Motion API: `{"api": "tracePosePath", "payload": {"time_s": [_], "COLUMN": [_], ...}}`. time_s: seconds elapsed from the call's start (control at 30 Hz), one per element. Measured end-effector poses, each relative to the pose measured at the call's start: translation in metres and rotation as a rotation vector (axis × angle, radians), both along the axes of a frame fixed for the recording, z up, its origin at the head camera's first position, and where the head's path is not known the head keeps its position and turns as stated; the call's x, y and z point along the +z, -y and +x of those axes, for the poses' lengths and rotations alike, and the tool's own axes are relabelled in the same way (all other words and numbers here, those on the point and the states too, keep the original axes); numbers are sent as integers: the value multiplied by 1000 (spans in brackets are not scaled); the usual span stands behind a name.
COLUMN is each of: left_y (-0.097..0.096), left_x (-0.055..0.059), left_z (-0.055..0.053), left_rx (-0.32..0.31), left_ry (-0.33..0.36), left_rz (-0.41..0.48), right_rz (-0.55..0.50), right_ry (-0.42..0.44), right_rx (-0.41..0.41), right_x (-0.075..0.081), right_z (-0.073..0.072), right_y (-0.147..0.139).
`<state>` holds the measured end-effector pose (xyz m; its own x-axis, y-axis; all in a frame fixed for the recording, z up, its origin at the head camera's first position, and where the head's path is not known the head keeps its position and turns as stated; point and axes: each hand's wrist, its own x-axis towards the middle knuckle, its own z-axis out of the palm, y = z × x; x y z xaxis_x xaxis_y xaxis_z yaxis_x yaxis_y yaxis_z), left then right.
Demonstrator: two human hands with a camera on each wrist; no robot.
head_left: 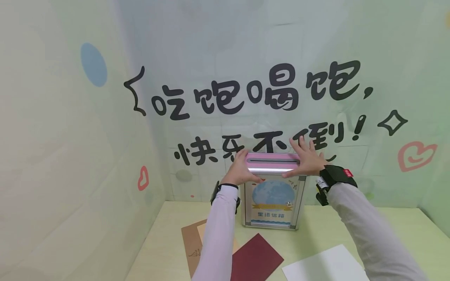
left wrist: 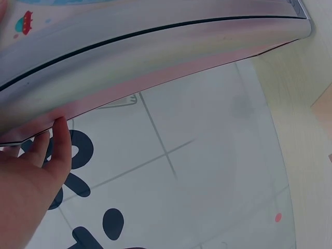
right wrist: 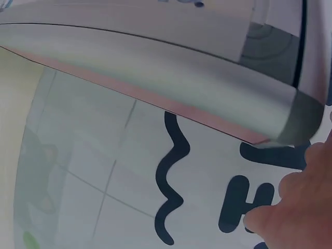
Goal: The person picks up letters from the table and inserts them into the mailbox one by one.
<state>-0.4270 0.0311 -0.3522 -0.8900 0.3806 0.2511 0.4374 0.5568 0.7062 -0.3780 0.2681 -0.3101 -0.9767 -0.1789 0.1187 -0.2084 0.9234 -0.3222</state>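
Observation:
A mailbox [head_left: 270, 203] with a pink slotted top [head_left: 258, 156], a silver frame and a blue picture on its front stands upright on the table by the back wall. My left hand [head_left: 240, 169] grips its upper left corner, thumb across the front and fingers along the side and back edge. In the left wrist view, those fingertips [left wrist: 60, 129] touch the pink edge. At the upper right corner is my right hand [head_left: 309, 158], thumb along the front edge and other fingers spread upward. The right wrist view shows these fingers [right wrist: 295, 192] a little off the rounded corner.
On the pale table [head_left: 165, 222], nearer me, lie a brown envelope [head_left: 190, 234] partly under a beige one, a dark red envelope [head_left: 258, 257] and a white envelope [head_left: 327, 265]. A wall [head_left: 218, 39] with black lettering rises behind the mailbox, and another wall [head_left: 70, 156] borders the left side.

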Motion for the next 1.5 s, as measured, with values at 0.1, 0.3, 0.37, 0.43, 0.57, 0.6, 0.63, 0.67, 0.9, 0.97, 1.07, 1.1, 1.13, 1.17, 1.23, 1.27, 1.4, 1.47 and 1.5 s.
{"api": "tracePosePath", "payload": {"time_s": [0.1,0.3,0.37,0.43,0.57,0.6,0.63,0.67,0.9,0.97,1.07,1.1,1.13,1.17,1.23,1.27,1.4,1.47,1.5], "left_y": [-1,1,1,1,1,1,2,3,22,32,45,49,53,57,67,72,93,103,108], "left_x": [-2,-2,-1,-1,-2,-2,-2,-3,-6,-10,-19,-22,-25,-29,-35,-38,-53,-62,-66], "left_z": [-2,-2,-2,-2,-2,-1,-1,-1,1,3,2,2,2,2,4,5,9,10,10], "left_rx": [5,0,-1,-2,-5,-7,-11,-20,-85,-60,-2,11,22,34,49,53,83,106,118], "left_ry": [-3,-4,-1,3,0,-9,-19,-31,-20,21,73,81,88,97,119,132,177,182,178], "left_rz": [-3,4,10,9,12,16,18,14,-50,-65,-101,-114,-122,-138,-155,-164,-179,-189,-193], "right_rz": [2,-178,-213,-220,-219,-219,-218,-220,-205,-201,-198,-198,-197,-197,-195,-197,-200,-204,-206], "right_ry": [14,-3,-20,-33,-32,-31,-28,-26,-21,-22,-26,-28,-29,-29,-28,-27,-29,-34,-36], "right_rx": [-20,-16,-13,-16,-23,-25,-27,-30,-47,-39,-34,-33,-34,-33,-30,-31,-31,-35,-36], "right_x": [-5,-19,-22,-24,-27,-28,-29,-29,-28,-28,-28,-27,-27,-28,-28,-28,-29,-30,-31], "right_z": [1,1,0,-1,-2,-2,-2,-2,-1,-1,0,0,0,0,0,0,0,-1,-1], "right_y": [5,10,10,9,8,9,9,9,6,7,8,8,8,8,8,9,8,7,7]}}
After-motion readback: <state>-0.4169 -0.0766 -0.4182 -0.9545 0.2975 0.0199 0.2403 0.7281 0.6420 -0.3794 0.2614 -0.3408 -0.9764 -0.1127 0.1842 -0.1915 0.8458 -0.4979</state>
